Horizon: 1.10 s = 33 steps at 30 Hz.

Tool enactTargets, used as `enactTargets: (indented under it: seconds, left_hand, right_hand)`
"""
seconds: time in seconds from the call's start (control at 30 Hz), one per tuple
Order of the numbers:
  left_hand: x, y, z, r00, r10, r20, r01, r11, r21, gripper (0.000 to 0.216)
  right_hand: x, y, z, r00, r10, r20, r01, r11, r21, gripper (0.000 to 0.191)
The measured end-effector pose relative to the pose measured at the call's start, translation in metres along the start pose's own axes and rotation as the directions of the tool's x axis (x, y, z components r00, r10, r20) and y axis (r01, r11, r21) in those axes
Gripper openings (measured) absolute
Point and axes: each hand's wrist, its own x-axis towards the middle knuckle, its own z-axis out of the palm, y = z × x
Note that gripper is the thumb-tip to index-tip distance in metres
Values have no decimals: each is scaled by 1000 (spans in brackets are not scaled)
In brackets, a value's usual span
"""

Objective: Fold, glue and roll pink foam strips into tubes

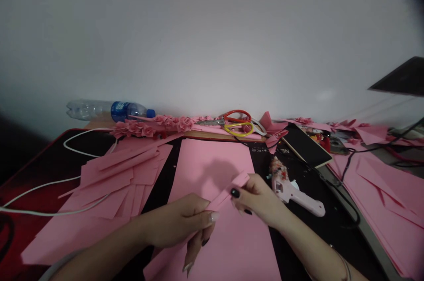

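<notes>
Pink paper strip (232, 190) between both hands (218, 219) (glue gun (293, 192) beside).

Both hands met over a large pink sheet (212, 161) on the dark worktop (324, 223): the left hand (180, 225) and the right hand (256, 199) each pinched an end of 1 narrow pink paper strip (232, 188) between them. A pink glue gun (293, 190) lay just right of the right hand, and a pile of cut pink strips (122, 179) lay to the left beside a white cable (49, 184). Along the wall stood a row of pink paper flowers (152, 125), a plastic bottle (109, 110) on its side, scissors (236, 123) and a phone (306, 144).
</notes>
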Motion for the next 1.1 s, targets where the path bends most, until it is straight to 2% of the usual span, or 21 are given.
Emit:
enactTargets:
  seconds: [0.1, 0.23, 0.47, 0.7, 0.97, 1.1]
  left_hand:
    - [4, 2, 2, 999, 39, -3, -39, 999, 5, 39]
    - [7, 3, 1, 992, 121, -35, -120, 993, 20, 38]
    - [2, 3, -11, 994, 111, -7, -112, 994, -2, 41]
    - [-4, 5, -22, 994, 101, 35, -100, 994, -44, 38]
    - [-12, 8, -26, 994, 99, 50, -98, 995, -31, 38]
    - [-10, 8, -28, 988, 116, 106, -108, 991, -82, 34]
  right_hand:
    - [-1, -4, 10, 996, 35, 84, -33, 999, -27, 50]
    - [-2, -8, 10, 1000, 9, -5, -9, 1000, -21, 55]
    - [-5, -13, -13, 989, -68, -129, 60, 996, -69, 57]
    - [-4, -20, -26, 962, -86, -259, 84, 996, -20, 54]
    - [-4, -18, -36, 949, -85, -302, 93, 996, 11, 55]
    - [-3, -19, -41, 951, -79, -299, 88, 996, 19, 55]
